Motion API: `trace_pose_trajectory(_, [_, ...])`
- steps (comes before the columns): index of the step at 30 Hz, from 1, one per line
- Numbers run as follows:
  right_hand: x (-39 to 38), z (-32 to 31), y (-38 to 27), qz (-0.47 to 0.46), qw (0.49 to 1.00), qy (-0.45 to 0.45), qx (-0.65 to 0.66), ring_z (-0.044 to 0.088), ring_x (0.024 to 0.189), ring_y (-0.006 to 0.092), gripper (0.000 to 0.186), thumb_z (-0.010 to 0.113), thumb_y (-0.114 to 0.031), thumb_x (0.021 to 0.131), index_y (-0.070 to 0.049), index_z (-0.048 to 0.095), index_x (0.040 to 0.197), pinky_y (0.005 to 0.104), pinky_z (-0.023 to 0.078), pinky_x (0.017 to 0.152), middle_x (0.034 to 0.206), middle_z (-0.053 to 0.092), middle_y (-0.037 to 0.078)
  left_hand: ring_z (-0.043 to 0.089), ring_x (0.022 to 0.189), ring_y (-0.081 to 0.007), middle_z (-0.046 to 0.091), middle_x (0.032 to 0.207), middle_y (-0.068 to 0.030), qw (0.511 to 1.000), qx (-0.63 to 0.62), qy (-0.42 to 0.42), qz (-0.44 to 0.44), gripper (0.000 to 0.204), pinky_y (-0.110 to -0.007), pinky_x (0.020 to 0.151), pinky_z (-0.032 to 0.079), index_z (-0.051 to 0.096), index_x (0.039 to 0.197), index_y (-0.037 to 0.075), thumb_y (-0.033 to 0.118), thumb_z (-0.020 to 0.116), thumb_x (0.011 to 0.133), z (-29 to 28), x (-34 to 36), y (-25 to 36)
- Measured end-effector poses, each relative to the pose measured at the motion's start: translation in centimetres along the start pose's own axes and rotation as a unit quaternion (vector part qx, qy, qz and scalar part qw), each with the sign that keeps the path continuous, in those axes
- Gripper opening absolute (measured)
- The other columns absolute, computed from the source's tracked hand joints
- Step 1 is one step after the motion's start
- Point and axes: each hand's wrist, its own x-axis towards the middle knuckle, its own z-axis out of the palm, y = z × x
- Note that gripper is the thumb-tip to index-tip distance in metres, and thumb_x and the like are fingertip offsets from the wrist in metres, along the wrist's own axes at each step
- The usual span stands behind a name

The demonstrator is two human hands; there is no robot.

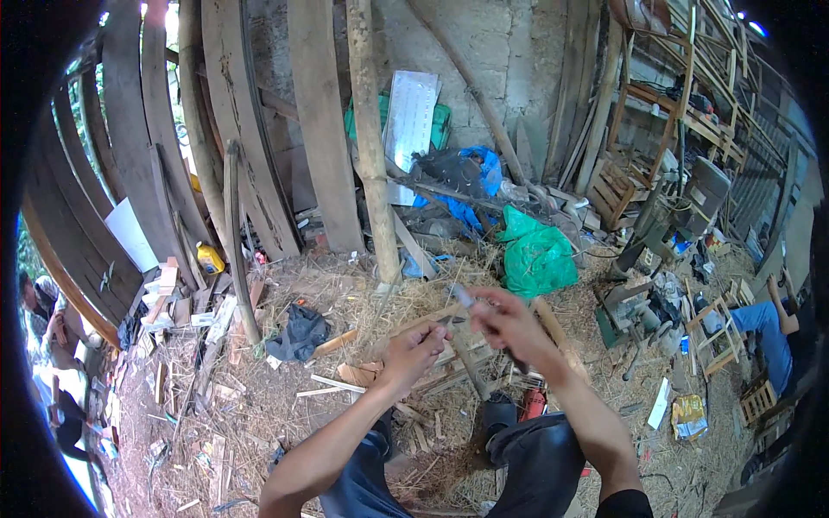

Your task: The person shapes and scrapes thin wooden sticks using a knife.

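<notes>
My left hand [414, 352] is closed in front of me, its fingers pinched together. A small dark, thin piece [452, 319] shows at its fingertips; its kind is too small to tell. To the right and slightly higher, my right hand [511, 326] is curled round a knife-like tool. The tool's pale, flat end [464, 296] points up and left, and a dark end shows below the palm. The two hands are apart. Below them, strips of wood [432, 376] lie on the straw-strewn ground between my legs.
A green plastic bag [537, 257] and blue sheeting lie ahead by the wall. A wooden post [371, 147] stands before me. Black cloth [299, 333] lies left; a machine [661, 229] stands right. Other people sit at both edges. A red object [534, 403] lies by my foot.
</notes>
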Motion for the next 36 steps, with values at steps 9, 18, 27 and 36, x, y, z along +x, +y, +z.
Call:
trace_pose_trajectory(9, [0.5,-0.4,-0.1,0.066,0.997,-0.032,-0.011,0.036,0.041,0.0048,0.022,0.058,-0.022,0.09,-0.003,0.058,0.079,0.0207,0.025,0.038,0.058,0.05,-0.001,0.033,0.055,-0.0016,0.042,0.068,0.0059,0.999,-0.018,-0.03,-0.021,0.019,-0.017,0.048,0.025,0.056,0.091,0.007,0.025,0.051,0.094,1.0,0.0,0.4])
trace_pose_trajectory(18, [1.4,-6.1,0.5,-0.006,0.987,0.158,-0.019,0.037,0.042,0.0051,0.016,0.06,-0.016,0.087,-0.001,0.06,0.09,0.0198,0.026,0.038,0.069,0.055,0.002,0.032,0.052,-0.0019,0.04,0.066,0.0059,0.996,0.067,-0.006,0.06,0.02,-0.018,0.045,0.023,0.056,0.089,0.006,0.025,0.053,0.093,-0.1,0.6,-1.0])
trace_pose_trajectory(27, [-0.2,-4.0,0.5,-0.029,0.991,0.132,0.022,0.035,0.044,0.0041,0.028,0.053,-0.011,0.09,-0.005,0.052,0.118,0.0195,0.024,0.038,0.069,0.055,0.003,0.03,0.05,-0.0021,0.039,0.064,0.0061,0.997,0.071,0.006,0.024,0.019,-0.018,0.044,0.022,0.055,0.089,0.006,0.024,0.05,0.094,-0.4,0.3,-0.5])
trace_pose_trajectory(36, [0.3,-0.5,1.3,0.067,0.995,-0.052,0.051,0.037,0.043,0.0036,0.018,0.052,-0.014,0.092,-0.003,0.056,0.106,0.0194,0.027,0.038,0.067,0.055,0.0,0.025,0.044,-0.0002,0.036,0.062,0.0075,0.999,0.017,-0.034,-0.003,0.02,-0.017,0.039,0.017,0.053,0.09,0.008,0.028,0.049,0.095,0.8,0.4,-0.2])
